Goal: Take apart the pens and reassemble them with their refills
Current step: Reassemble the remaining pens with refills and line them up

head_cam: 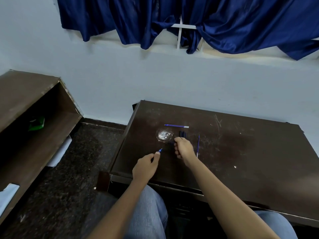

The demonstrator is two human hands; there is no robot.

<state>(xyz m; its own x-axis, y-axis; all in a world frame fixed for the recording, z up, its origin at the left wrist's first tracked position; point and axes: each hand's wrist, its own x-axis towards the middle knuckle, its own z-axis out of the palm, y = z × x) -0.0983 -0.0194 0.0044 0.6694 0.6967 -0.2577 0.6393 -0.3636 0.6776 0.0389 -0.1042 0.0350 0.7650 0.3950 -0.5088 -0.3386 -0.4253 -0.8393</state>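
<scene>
Across the back of the scene runs a pale blue wall [172, 80], with a dark blue curtain [224, 23] bunched over the window ledge above it. Below the wall stands the dark brown bench [241, 161], its top scratched and dusty, and to the left of it a brown shelf unit [34, 104] with a green object [36, 124] lying inside. A speckled dark floor [77, 161] lies between the two.

Both hands are over the near left part of the bench. The left hand [146, 167] pinches a blue-tipped pen piece [160, 150] between thumb and fingers, tip pointing up and away. The right hand [183, 149] is just beside it, fingers curled round a dark piece [172, 143] that is mostly hidden; what part it is cannot be told.

Just beyond the right hand lie black pen parts [182, 134], next to a shiny round patch [164, 134]. One blue refill [176, 125] lies crosswise farther back; a second refill [198, 145] lies lengthwise, right of the right hand.
</scene>
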